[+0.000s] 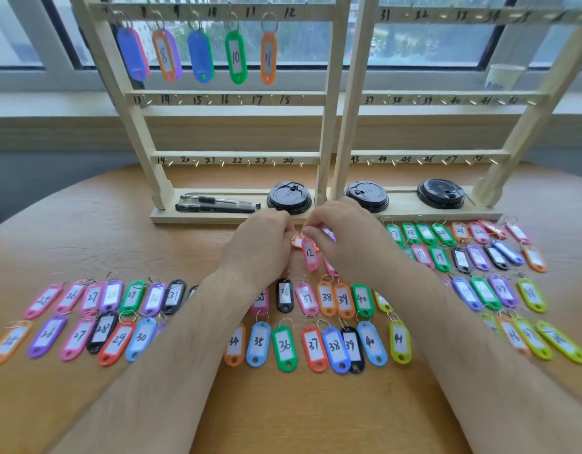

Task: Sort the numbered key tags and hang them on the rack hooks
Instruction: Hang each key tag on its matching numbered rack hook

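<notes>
A pink key tag numbered 12 (310,254) hangs just above the table between my hands. My left hand (261,244) and my right hand (343,239) both pinch at its top, where its ring is hidden by my fingertips. Two wooden racks stand behind, the left rack (230,98) and the right rack (447,99), with numbered hooks. On the left rack's top row hang several tags, among them orange 8 (165,55), green 10 (236,57) and orange 11 (268,58). The hook under 12 (304,8) is bare. Rows of coloured numbered tags (315,342) lie on the table.
Two black pens (217,204) and three black cup lids (291,196) lie on the rack bases. More tags lie at the far right (479,253) and the left (86,322) of the round wooden table (86,231). A paper cup (504,77) stands on the windowsill.
</notes>
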